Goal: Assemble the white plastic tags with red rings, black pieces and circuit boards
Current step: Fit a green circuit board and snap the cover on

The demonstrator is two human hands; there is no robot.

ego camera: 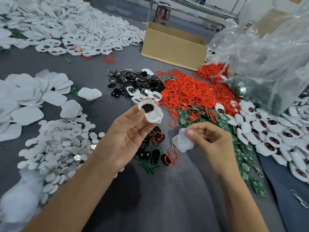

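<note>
From the head view, the left hand (127, 131) pinches a white tag (151, 113), its black piece (147, 108) facing up beside the thumb, while the right hand (210, 139), fingers curled, pinches a translucent cover (183, 143) at its fingertips, red rings (192, 92) heaped beyond both.

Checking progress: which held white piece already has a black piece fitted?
The white tag in the left hand: a black piece shows in it. The right hand holds a bare clear piece.
</note>
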